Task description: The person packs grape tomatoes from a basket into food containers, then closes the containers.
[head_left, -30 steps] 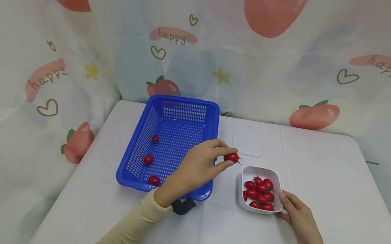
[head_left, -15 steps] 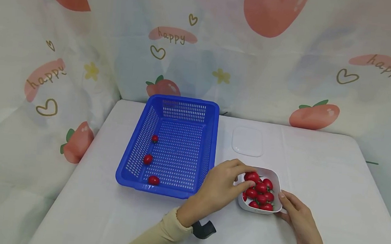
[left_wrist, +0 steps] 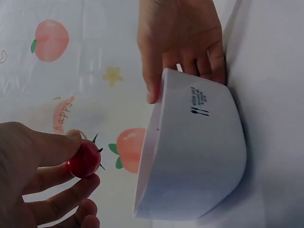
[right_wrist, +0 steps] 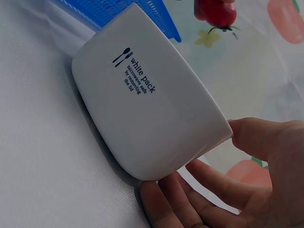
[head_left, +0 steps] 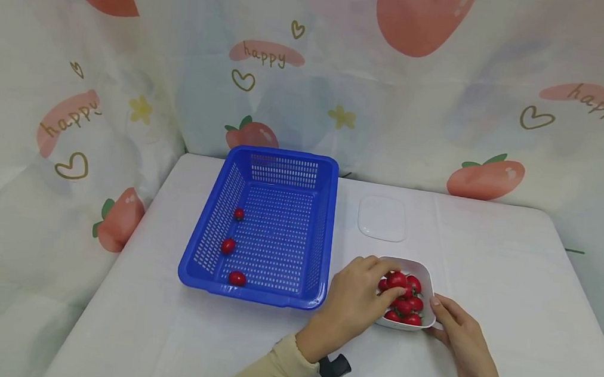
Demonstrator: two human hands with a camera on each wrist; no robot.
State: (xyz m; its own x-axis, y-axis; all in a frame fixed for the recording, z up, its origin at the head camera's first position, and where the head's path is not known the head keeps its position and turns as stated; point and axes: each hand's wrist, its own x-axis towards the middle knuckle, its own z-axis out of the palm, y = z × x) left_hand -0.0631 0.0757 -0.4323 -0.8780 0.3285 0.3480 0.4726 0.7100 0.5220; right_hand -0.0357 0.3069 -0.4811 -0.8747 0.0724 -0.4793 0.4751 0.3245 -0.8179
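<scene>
My left hand pinches a red cherry tomato between thumb and fingers, green stem leaves showing at its end. In the left wrist view the tomato is clear of the white plastic container, near its open top. Several more cherry tomatoes lie inside, partly hidden by my left hand. My right hand holds the container's right side, thumb at the rim and fingers lower on the wall. Printed lettering shows on the container's wall in the right wrist view.
A blue perforated basket stands left of the container. Inside it, 3 cherry tomatoes lie along the left and front. A clear flat lid rests behind the container on the white tablecloth. A printed curtain hangs behind.
My left hand has moved right and toward me, carrying the cherry tomato from beside the basket to over the container. My right hand and the container have stayed put.
</scene>
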